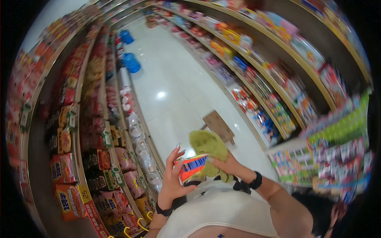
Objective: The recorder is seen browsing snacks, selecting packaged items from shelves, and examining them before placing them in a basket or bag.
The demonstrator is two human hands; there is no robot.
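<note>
In front of my body, my right hand (223, 163) holds a yellow-green cloth (208, 142) together with a small red, blue and yellow package (193, 167). Part of the cloth hangs below the package, and its upper part spreads beyond it. My left hand (174, 175) is at the package's left side with thumb and fingers apart. Whether its fingertips touch the package I cannot tell. Both wrists wear black bands.
Shelves of packaged noodles (70, 200) curve along the left; shelves of packaged goods (285, 80) line the right. A small wooden stool (219, 126) stands on the tiled floor, with blue containers (130, 62) farther off. Yellow hooks (141, 224) jut out at lower left. Another person's hand (338, 209) shows at lower right.
</note>
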